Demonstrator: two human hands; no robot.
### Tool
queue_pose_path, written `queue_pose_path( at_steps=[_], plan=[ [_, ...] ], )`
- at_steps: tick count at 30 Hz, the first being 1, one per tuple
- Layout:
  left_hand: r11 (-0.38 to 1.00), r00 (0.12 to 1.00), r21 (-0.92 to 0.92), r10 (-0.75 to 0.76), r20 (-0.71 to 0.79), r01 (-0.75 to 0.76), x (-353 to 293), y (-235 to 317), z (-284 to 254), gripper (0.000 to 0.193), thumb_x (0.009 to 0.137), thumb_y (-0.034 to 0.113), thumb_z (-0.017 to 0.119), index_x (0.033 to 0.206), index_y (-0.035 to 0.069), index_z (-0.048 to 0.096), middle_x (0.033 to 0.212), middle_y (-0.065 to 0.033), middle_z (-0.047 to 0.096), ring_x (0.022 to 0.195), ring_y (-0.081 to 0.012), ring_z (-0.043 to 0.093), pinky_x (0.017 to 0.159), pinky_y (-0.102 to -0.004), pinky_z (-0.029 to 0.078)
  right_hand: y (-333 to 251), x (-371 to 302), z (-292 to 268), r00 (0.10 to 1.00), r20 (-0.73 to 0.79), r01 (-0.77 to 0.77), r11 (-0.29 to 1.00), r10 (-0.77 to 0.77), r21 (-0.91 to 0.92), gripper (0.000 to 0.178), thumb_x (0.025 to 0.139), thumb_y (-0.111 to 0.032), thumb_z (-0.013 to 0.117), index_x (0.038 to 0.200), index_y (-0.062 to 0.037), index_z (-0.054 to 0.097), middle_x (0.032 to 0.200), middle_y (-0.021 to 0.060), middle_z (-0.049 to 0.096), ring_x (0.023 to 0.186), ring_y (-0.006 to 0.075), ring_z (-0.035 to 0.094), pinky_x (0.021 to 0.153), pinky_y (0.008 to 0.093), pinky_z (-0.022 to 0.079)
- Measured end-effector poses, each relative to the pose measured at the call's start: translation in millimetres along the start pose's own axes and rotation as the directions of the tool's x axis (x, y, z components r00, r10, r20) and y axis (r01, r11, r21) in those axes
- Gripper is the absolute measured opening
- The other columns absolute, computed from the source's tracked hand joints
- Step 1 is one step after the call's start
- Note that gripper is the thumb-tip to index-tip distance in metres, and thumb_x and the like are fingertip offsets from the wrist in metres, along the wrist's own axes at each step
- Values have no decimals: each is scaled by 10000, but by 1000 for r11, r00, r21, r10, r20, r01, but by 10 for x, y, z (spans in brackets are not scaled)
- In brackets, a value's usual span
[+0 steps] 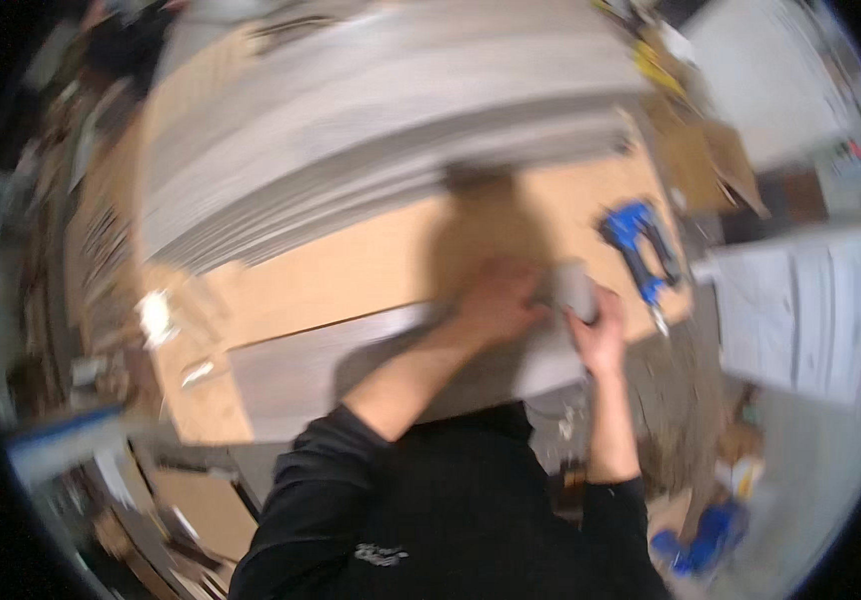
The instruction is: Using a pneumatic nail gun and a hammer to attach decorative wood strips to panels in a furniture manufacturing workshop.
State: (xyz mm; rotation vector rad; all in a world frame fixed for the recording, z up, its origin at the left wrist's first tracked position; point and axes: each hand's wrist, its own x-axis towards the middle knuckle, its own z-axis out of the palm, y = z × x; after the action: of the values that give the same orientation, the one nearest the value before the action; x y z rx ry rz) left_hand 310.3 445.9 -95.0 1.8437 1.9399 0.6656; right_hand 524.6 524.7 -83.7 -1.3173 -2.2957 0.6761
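My right hand [603,335] is closed around a light grey block-like piece [575,288], whose exact kind is too blurred to make out. Just left of it is my left hand [499,303], smeared by motion, its thumb and fingers apart and nothing visible in them. Both hands are over the right part of a grey wood-grain board [286,375] lying along the near edge of the bench. My shadow falls across the board and the bench top. To the right of my right hand lies a blue nail gun [641,250].
Behind the board, a stack of grey wood-grain panels [381,110] covers the far part of the pale wooden bench [301,290]. A cardboard box [706,155] stands past the right edge, with white sheets [796,310] nearby. A blue object [706,540] is at the lower right.
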Motion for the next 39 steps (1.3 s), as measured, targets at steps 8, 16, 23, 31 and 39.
queue_pose_path(
  at_steps=[8,16,23,31,39],
  plan=[
    [983,855,-99,-183,-484,155,-1809,-690,-837,269,874,246,706,1095,92,713,1135,-137,689,1061,-361,635,925,-470,511,-32,-680,-117,956,-236,-118,963,177,243,446,1014,-102,629,1445,-19,550,1226,80,641,1074,175,591,923,307,490],
    [746,475,-128,-535,-699,653,-3604,-2280,-2139,245,868,153,687,1101,76,688,1116,-139,647,1102,-359,598,966,-468,482,-1321,-1208,498,995,-15,-93,954,101,284,415,952,-88,668,1357,-10,616,1110,93,673,1029,199,609,922,342,478],
    [682,466,-188,-650,-600,707,-3412,-2871,-2529,364,875,246,690,1202,87,668,1233,-122,625,1245,-328,527,1055,-453,431,-1866,-1753,773,996,84,-49,931,20,361,360,880,-1,671,1239,18,651,1057,103,648,964,208,622,884,342,499],
    [452,415,93,-693,-590,887,-2614,-3545,-2651,420,892,395,714,1213,125,709,1228,-126,658,1221,-274,550,1045,-476,328,-2105,-2179,644,994,87,-96,951,73,294,319,906,-62,709,1212,22,672,1012,57,659,959,173,625,868,319,496],
    [502,342,-125,-731,-591,856,-2857,-3477,-2712,292,904,353,717,1068,112,719,1070,-103,712,1078,-317,634,937,-493,437,-2558,-1949,990,913,359,-354,810,191,468,325,971,-81,682,1280,14,657,1172,97,678,1084,130,620,995,309,500]
  ],
)
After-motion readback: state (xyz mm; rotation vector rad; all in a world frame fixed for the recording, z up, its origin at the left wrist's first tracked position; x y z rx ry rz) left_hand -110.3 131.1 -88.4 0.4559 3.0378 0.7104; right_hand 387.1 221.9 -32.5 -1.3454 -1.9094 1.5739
